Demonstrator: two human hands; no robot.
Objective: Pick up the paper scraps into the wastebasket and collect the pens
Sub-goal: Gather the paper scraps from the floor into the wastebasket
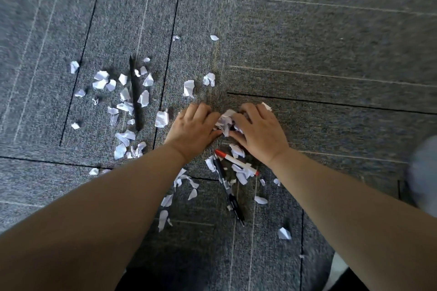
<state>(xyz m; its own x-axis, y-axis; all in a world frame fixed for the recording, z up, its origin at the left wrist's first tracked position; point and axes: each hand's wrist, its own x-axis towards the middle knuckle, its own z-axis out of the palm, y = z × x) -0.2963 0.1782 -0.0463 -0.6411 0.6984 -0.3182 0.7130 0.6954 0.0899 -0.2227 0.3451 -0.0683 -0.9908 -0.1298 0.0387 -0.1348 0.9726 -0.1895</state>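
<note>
White paper gathered between two hands on the grey carpet floor (pixel 331 42).
Head view: left grip (pixel 194 125) and right grip (pixel 257 130) close narrowly from either side on one heap of scraps (pixel 225 123), fingers curled round it. Just behind it, by the right wrist, a red-capped pen (pixel 236 162) lies slantwise and a black pen (pixel 233 201) points toward the person; the right grip is nearer. A dark pen (pixel 134 92) lies lengthwise well left. Three pens; some dozens of loose scraps (pixel 144 98). No wastebasket plainly seen.
</note>
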